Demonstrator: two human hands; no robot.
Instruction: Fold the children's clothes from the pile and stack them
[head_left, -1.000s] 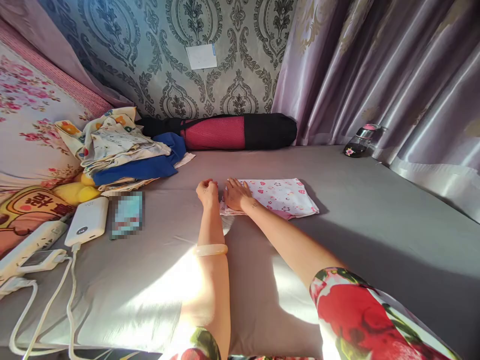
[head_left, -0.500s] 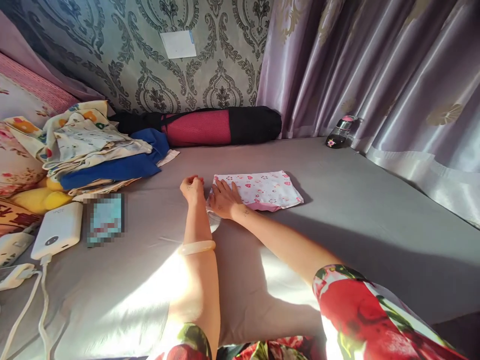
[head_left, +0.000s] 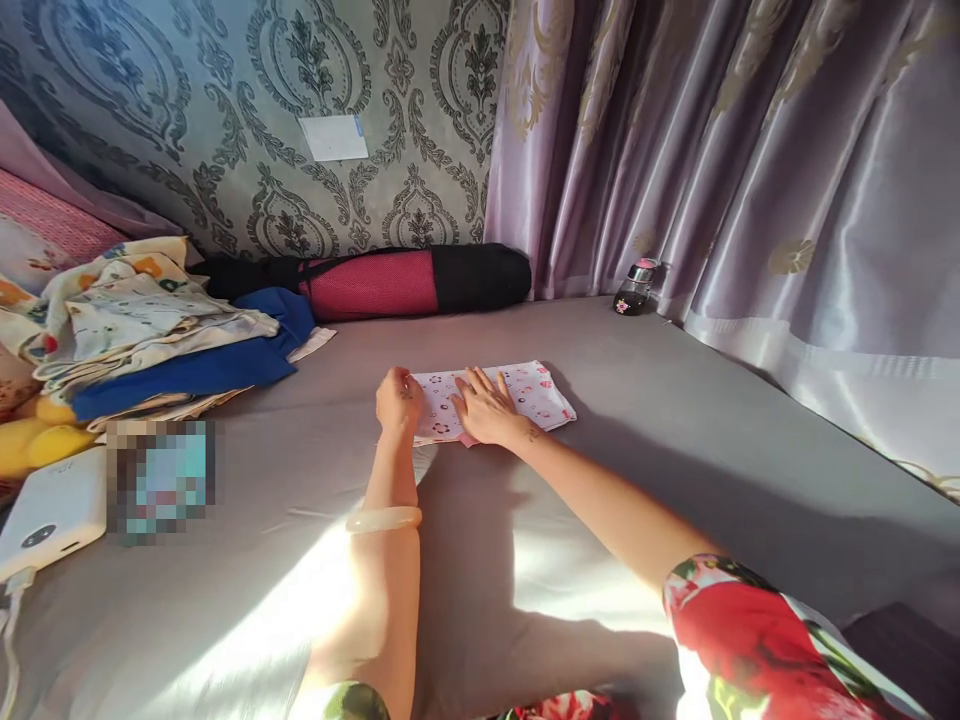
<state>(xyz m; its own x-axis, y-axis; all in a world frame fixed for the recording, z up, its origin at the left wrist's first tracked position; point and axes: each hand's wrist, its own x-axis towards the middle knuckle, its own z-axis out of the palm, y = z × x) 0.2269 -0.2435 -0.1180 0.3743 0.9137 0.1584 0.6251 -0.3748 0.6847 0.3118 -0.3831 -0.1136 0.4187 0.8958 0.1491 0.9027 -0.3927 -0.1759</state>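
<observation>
A folded white cloth [head_left: 536, 392] with a pink and red print lies flat on the grey bed sheet, and a bit of pink shows under its near edge. My left hand [head_left: 397, 402] is closed at the cloth's left edge, its curled fingertips mostly hidden behind the hand. Flat on the middle of the cloth rests my right hand [head_left: 489, 408], fingers spread and holding nothing. A pale bangle [head_left: 384, 519] circles my left forearm.
A pile of folded clothes [head_left: 150, 330] lies at the left, near a blurred turquoise item [head_left: 171, 475] and a white power bank [head_left: 56, 510] with a cable. Along the wall lies a red and black rolled bag [head_left: 375, 283]. By the curtain stands a dark bottle [head_left: 634, 290].
My right hand has slid rightward from the cloth's left end to its middle. My left hand, earlier a fist beside the cloth, now meets its left edge. The view has turned right.
</observation>
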